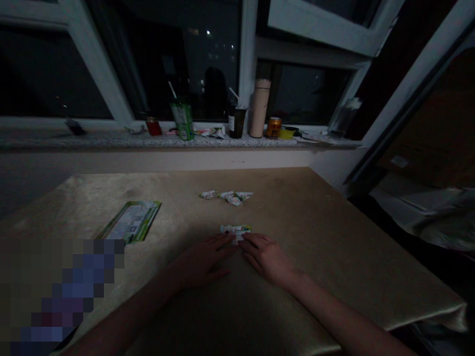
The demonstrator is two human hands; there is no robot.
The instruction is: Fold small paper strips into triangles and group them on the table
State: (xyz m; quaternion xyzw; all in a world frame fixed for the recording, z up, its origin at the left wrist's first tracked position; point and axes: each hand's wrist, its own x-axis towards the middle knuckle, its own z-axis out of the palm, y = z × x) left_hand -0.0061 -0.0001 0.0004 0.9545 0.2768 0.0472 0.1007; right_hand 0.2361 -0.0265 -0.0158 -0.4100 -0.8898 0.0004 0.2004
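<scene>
A small rectangular piece of green-and-white printed packaging [236, 230] lies flat on the table in front of me. My left hand [204, 259] rests at its near left edge, fingers stretched out and the thumb apart. On its right side, the fingertips of my right hand [267, 258] press down, with the fingers extended and nothing gripped. Part of the piece is hidden beneath the fingers. Just beyond it sit several small folded triangular pieces [236, 198] in the same print, one of them [208, 195] apart at the left.
A larger green-and-white printed package [131, 221] lies on the table [315, 217] to my left. Along the windowsill [208, 142] stand a green cup [182, 119], a dark cup [236, 122], a tall pink bottle [260, 109] and an orange can [274, 128]. The lower left is pixelated.
</scene>
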